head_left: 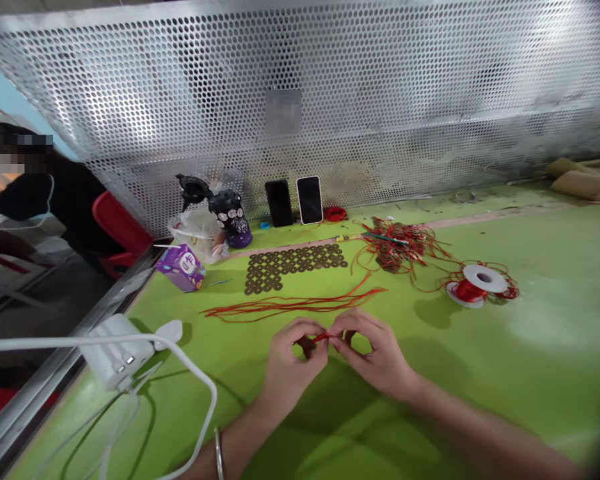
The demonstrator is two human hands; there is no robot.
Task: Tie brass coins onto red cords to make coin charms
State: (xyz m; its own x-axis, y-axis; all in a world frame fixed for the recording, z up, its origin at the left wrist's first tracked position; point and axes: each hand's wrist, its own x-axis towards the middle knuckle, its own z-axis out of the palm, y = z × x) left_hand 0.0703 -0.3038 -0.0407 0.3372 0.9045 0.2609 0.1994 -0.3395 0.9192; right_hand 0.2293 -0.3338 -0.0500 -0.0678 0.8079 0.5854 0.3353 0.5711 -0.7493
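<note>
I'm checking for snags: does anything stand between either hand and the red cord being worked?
Nothing visible does: the left hand and the right hand both pinch the red cord directly.

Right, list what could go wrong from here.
The thin red cord pinched by the left hand and right hand might slip.
The loose red strands just beyond could tangle if a hand drags across them.
The white cable beside the left forearm could snag during a reach.

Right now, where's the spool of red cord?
In the head view, the spool of red cord is on the right side of the green table, right of the tangled red bundle and beyond the right hand.
</note>
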